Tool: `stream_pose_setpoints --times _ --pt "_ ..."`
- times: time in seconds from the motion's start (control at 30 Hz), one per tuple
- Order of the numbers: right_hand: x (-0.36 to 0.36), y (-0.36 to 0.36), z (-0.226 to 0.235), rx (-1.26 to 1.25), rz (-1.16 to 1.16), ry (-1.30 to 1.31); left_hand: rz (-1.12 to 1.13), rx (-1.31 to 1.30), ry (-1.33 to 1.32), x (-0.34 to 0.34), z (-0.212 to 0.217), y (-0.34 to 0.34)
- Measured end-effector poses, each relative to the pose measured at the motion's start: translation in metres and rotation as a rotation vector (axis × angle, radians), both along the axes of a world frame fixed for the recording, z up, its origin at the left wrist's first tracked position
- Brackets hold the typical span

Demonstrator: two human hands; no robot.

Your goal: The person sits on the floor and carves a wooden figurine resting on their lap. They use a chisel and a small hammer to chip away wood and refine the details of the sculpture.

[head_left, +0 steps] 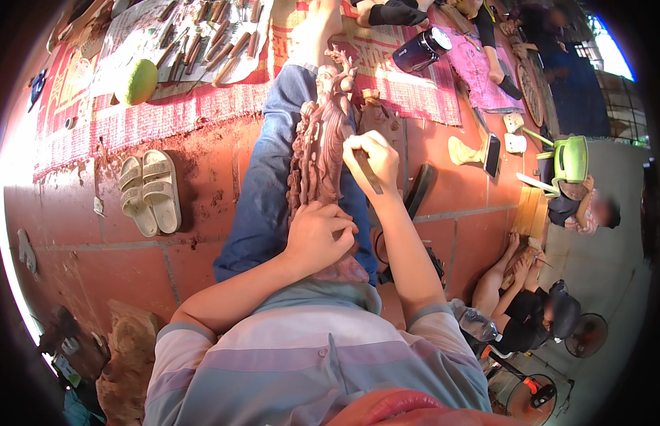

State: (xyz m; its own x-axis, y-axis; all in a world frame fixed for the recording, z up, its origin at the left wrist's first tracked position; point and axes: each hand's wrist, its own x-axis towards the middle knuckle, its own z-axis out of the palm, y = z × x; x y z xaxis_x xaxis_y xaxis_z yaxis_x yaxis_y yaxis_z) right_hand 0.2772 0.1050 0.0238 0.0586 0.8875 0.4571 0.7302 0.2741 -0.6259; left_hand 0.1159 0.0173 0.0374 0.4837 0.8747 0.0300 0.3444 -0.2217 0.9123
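In the head view, my right hand point(376, 157) is closed in a fist around a narrow, flat-looking tool point(369, 176); one end juts back toward me, and my fingers cover the other. This fist is at the right side of the carved wooden figure point(327, 135), which lies lengthwise along my lap between my legs in blue jeans point(255, 170), its branching top pointing away from me. I can't tell whether the tool touches the wood.

My left hand point(319, 238) is nearer my body, resting palm down over the lower part of the figure, fingers bent (whether they truly grip it or only steady it, I can't tell). The figure runs from beneath that hand to well beyond my right one, with deep folds and knobbly relief along its length.

Left of my left hand, a pair of pale sandals point(151, 192) sits on the tiled floor point(117, 277). Beyond both hands spreads a red patterned mat point(202, 110), and over toward the left a row of carving tools point(216, 46) lies near a round green thing point(137, 82). Beyond my right hand and farther right is a dark cup point(422, 50). Well to the right of my hands, a co-worker point(532, 305) bends over a piece of wood.
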Motion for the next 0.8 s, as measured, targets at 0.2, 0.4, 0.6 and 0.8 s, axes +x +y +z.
stream_pose_setpoints --times 0.2,0.4,0.6,0.8 --pt "-0.004 0.017 0.015 -0.002 -0.013 0.036 0.038 0.042 -0.002 0.0 0.0 0.002" --pt "-0.002 0.019 0.018 0.008 0.1 -0.014 0.049 0.06 -0.015 0.0 0.001 0.003" --pt "-0.003 0.005 0.005 0.05 0.098 -0.103 0.026 0.046 -0.012 0.001 0.0 0.002" --pt "-0.004 0.01 0.006 0.106 0.077 -0.101 0.019 0.049 -0.013 0.001 -0.001 -0.001"
